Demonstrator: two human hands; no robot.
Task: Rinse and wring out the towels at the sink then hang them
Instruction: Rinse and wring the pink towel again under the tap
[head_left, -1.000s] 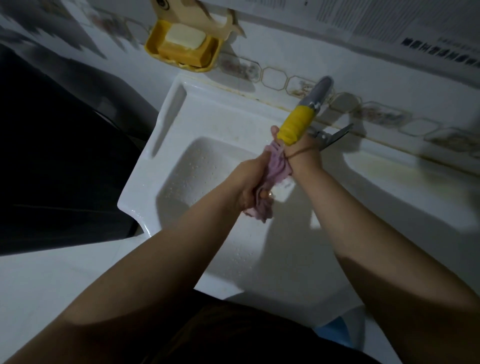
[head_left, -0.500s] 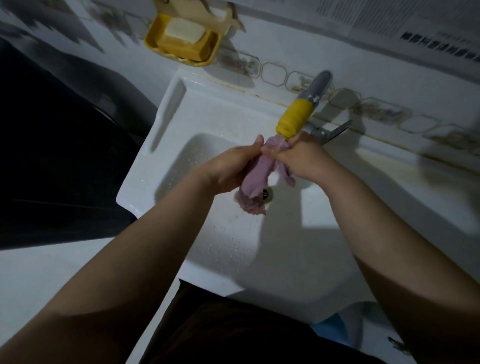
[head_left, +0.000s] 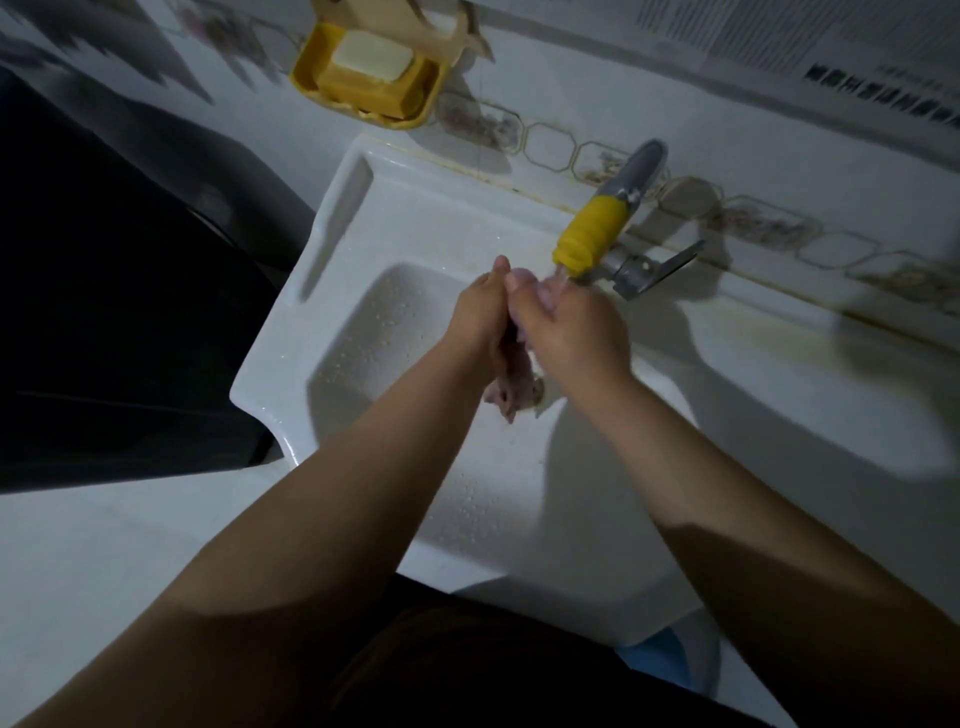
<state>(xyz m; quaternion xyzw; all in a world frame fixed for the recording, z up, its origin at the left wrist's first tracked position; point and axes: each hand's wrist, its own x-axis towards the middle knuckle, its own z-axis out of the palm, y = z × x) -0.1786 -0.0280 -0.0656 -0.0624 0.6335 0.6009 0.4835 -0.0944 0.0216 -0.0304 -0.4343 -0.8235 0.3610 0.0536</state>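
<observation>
A small pink towel is pressed between my two hands over the white sink. Its lower end hangs out below my palms, above the drain. My left hand and my right hand are closed on it side by side, thumbs up and touching. They sit just under the yellow spout sleeve of the grey tap. Most of the towel is hidden inside my hands.
A yellow soap dish with a white bar hangs on the tiled wall at the back left. The tap's metal lever sticks out right of the spout. A dark appliance stands left of the sink. Water drops dot the basin.
My hands have closed together around the towel, so less of it shows. One second ago it was twisted between them; now both palms press it under the spout.
</observation>
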